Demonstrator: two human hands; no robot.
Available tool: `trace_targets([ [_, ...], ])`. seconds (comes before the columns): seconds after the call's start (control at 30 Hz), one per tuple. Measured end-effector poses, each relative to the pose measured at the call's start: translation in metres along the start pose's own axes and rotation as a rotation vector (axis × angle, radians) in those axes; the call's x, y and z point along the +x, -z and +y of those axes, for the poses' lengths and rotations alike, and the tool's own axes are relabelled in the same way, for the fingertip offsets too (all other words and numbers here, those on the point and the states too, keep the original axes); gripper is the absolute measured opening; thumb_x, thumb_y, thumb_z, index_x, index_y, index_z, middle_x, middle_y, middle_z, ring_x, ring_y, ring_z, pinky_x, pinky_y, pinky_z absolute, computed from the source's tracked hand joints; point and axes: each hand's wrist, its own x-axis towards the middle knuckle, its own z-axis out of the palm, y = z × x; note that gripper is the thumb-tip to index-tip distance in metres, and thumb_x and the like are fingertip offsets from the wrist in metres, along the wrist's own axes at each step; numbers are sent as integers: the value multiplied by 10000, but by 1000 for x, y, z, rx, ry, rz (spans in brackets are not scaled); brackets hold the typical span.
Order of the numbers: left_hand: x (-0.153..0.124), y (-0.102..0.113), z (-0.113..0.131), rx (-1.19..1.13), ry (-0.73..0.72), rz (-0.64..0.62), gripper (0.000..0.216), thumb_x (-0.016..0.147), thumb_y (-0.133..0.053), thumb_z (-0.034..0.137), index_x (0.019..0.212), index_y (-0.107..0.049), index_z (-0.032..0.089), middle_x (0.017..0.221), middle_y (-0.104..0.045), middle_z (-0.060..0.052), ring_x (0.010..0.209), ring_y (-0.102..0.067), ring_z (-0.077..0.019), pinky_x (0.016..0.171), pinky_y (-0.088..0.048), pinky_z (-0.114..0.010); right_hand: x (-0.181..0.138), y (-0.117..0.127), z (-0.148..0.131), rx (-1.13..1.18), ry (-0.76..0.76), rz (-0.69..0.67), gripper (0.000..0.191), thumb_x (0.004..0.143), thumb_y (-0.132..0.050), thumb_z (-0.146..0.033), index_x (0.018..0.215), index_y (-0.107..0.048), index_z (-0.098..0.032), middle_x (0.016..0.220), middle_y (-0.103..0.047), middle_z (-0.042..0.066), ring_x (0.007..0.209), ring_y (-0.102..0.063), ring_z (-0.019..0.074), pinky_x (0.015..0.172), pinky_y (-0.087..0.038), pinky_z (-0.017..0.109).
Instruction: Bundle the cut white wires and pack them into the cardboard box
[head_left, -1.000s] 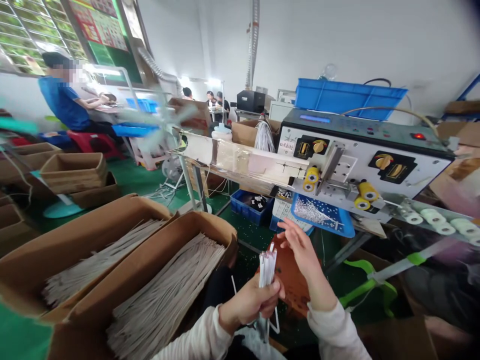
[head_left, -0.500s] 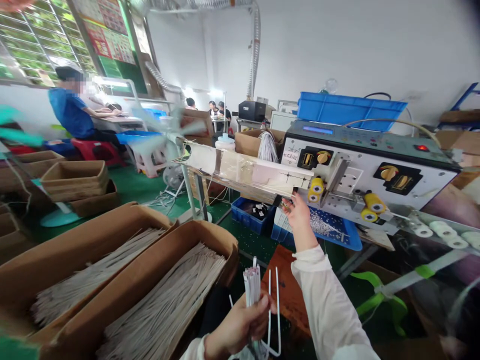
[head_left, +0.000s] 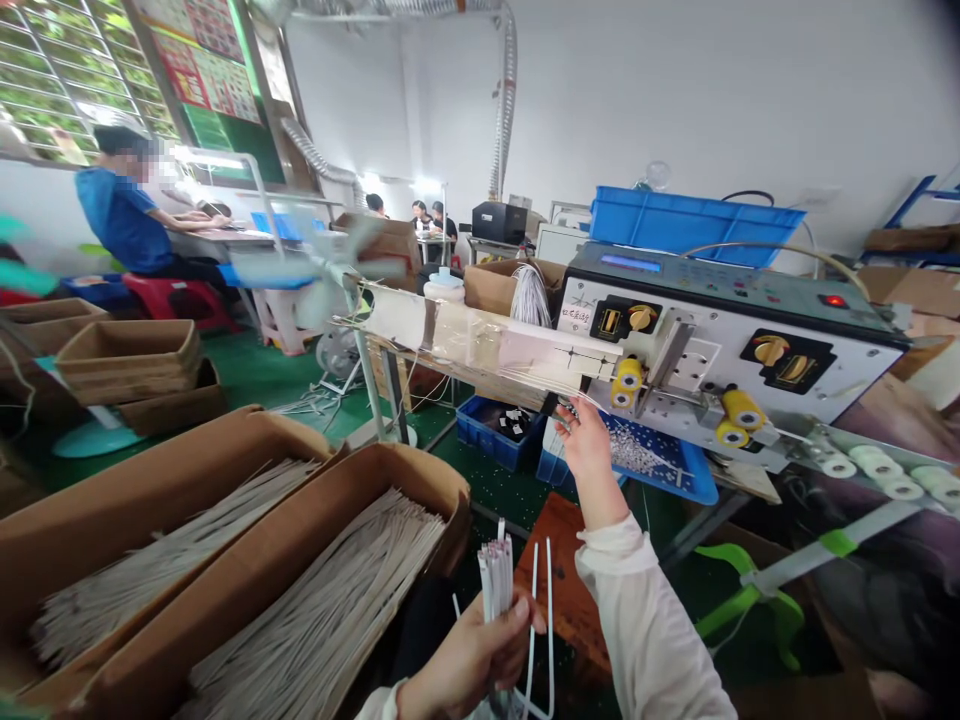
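My left hand (head_left: 480,648) is closed around an upright bundle of cut white wires (head_left: 495,575), low in the middle of the view. A few loose wire ends stick out to the right of the bundle. My right hand (head_left: 586,440) reaches forward with its fingers apart, just below the front edge of the long pale chute (head_left: 517,350). Nothing shows clearly between those fingers. Beside that hand stands the wire cutting and stripping machine (head_left: 690,375), with yellow rollers (head_left: 627,382) on its front.
Two long cardboard boxes (head_left: 420,462) of wires stand at the left. Below the machine, a blue tray (head_left: 701,483) holds small white bits; another blue bin (head_left: 480,432) is left of it. A blurred fan (head_left: 337,255) stands at the chute's far end. A person in blue (head_left: 124,215) sits further back.
The view has shifted slightly to the right. My right hand has moved a little left along the chute's edge, its fingers more spread. My left hand keeps hold of the wire bundle.
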Motion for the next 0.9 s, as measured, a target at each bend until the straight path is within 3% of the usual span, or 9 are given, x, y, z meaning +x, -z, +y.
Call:
trace_targets([
  [0.27,-4,0,4,-5,-11,26,466,783,-707,605,823,-591,155,468,-265,113,399,-173,-38,395,-142,-197,12,-4,14,-69,116,49,368,753,-659,-460,1064,-569,-285,1063,-672,-3,909,-665,152,667,-515,264],
  [0.67,-3,6,1,19,-16,20,479,780,-704,616,830,-590,153,453,-265,119,386,-179,-40,392,-173,-196,21,-17,12,-81,176,106,469,772,-615,-470,1203,-591,-287,1189,-633,43,951,-610,155,673,-484,244],
  [0.9,-6,-5,12,9,-25,30,442,790,-718,570,826,-597,147,468,-281,111,396,-191,-40,401,-165,-204,22,-27,4,-200,161,140,510,838,-501,-544,1284,-562,-305,1404,-544,28,1155,-575,181,702,-499,256],
])
